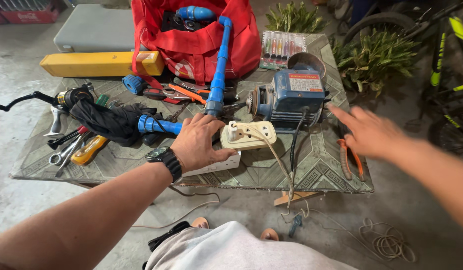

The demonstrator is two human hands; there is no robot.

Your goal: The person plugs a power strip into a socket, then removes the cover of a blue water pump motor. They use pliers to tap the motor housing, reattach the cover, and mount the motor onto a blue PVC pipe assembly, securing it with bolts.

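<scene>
Hands are working over a patterned worktop (pixel 321 172) crowded with tools. The left hand (pixel 197 142), wearing a dark wristwatch (pixel 165 159), is lying palm down with its fingers loosely spread, resting on a white box (pixel 219 164) and touching the cream power strip (pixel 249 135) at its 3 o'clock. The right hand (pixel 369 132) is hovering open and blurred, fingers stretched toward 10 o'clock, its fingertips nearly reaching the blue electric motor (pixel 291 97); it is pinching nothing. Orange-handled pliers (pixel 349 160) are lying just below that hand at 7 o'clock. A cream cord (pixel 276 155) is running from the power strip over the worktop's near edge, while a black cable (pixel 295 145) is dropping from the motor. At 12 o'clock from the left hand, a blue pipe (pixel 219 65) is sticking out of a red bag (pixel 191 45). At 9 o'clock, a folded black umbrella (pixel 111 120) is lying beside a yellow-handled tool (pixel 89 149) and scissors (pixel 64 154). A yellow box (pixel 101 63) is sitting at the far left edge
</scene>
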